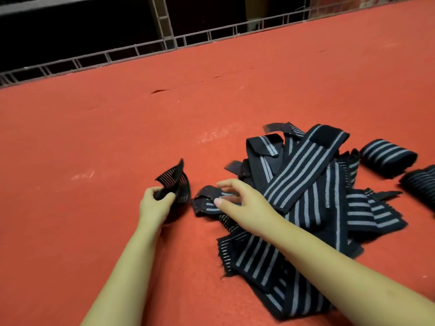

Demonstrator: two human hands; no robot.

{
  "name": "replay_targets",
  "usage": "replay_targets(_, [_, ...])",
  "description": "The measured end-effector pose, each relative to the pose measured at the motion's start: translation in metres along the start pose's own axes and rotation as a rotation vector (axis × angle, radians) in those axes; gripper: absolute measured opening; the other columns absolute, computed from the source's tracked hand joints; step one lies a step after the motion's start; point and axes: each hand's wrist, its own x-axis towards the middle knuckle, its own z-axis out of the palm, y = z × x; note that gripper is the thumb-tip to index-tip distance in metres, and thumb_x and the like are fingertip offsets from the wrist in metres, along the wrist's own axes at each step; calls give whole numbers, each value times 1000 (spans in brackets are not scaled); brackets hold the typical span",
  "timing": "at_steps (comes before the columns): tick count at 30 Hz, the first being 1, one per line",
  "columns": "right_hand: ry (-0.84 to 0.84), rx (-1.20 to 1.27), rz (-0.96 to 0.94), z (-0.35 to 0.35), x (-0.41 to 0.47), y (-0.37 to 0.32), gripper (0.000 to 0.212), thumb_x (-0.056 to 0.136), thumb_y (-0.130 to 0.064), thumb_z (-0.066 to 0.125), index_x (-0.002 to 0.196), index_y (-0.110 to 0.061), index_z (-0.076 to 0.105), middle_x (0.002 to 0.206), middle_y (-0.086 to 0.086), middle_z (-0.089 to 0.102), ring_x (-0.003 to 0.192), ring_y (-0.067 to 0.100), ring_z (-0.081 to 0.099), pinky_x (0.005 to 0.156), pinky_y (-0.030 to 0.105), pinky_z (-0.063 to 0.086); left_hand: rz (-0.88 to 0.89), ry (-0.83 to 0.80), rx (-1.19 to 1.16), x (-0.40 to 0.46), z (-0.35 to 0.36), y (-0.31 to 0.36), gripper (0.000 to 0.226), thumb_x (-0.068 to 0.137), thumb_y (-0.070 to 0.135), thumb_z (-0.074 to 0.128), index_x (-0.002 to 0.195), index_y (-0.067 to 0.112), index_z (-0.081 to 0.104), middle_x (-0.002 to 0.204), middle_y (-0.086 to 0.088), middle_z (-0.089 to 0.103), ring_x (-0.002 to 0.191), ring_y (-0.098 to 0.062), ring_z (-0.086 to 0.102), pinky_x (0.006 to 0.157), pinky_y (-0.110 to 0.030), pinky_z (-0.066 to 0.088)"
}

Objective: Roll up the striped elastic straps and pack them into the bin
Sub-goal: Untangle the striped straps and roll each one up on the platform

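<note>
Striped elastic straps (306, 198): loose heap on red desk (117, 137); two finished rolls (388, 160) beside it at right. Left hand (153, 203), fingers gripping one strap end (173, 184), likely to start rolling. Right hand (237, 196), fingers relaxed, reaching onto heap. Bin unseen.

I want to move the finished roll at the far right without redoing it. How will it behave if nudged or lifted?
The rolled strap lies on its side on the red felt table, so a nudge would probably roll it. It looks soft, likely light, and squashable. No fastening is visible on it, so it may loosen if lifted by one layer.
</note>
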Motion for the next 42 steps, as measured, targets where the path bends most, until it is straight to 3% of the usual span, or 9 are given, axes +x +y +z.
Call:
replay_targets(3, [43,110,-2,-7,-5,-3,31,92,-26,63,122,-27,56,127,-4,54,103,1,61,93,24,48,153,-145,-253,-37,-9,40,10,91,11,67,93,17,60,91,-3,66,78,-13,60,61,-18,50])
replay_targets(6, [59,237,-28,-14,-15,-9,34,89,-28,66,122,-31,55,126,-8,56,104,0,61,93,24,50,235,-346,-401,-77,-16,75,9,88,22,68,95,20,62,92,0,70,85,-14,66,75,-27,55])
replay_targets(10, [137,195,-156,-32,-34,-14,38,84,-25,72,116,-37,58,119,-12,62,109,0,60,96,24,47,290,-513,-517,-115,-20,106,44,72,42,65,108,16,64,98,4,73,90,-7,68,80,-27,55])
replay_targets(14, [256,135,-216,-61,-57,-23,15,85,-18,71,88,-32,70,81,-8,70,71,3,64,68,18,50,254,-539,-716,-133,-17,124,41,84,37,69,117,15,60,100,1,70,88,-11,66,73,-29,53])
replay_targets(17, [276,94,-212,-78,-72,-24,15,82,-19,74,81,-33,69,76,-3,69,58,11,62,58,19,48,173,-565,-889,-142,-16,137,31,80,35,63,106,18,63,92,2,69,82,-13,63,66,-27,54])
replay_targets(26, [404,-3,-122,-101,-83,-6,13,92,-30,60,85,-37,68,80,-24,68,77,-9,60,68,5,40,127,-382,-851,-157,-7,146,15,97,33,52,92,24,62,80,8,65,79,-10,61,68,-31,53])
replay_targets(33, [493,245,-24,-98,-79,6,16,93,-25,60,83,-23,73,86,-6,73,83,9,69,84,38,57,294,-262,-738,-168,-8,141,24,96,5,50,78,18,59,61,12,62,57,-3,59,55,-23,50])
replay_targets(37, [370,392,40,-99,-87,-8,17,93,-31,58,94,-18,69,100,0,71,63,14,71,48,21,49,406,-268,-656,-175,-7,136,19,92,1,59,82,16,64,75,12,65,69,-4,59,77,-35,49])
replay_targets(42, [14,618,97,-96,-100,-30,56,71,-59,50,113,-23,61,87,2,71,74,27,73,49,24,53,542,-152,-587,-184,-8,131,13,65,32,76,72,43,73,119,0,62,102,-13,62,90,-34,49])
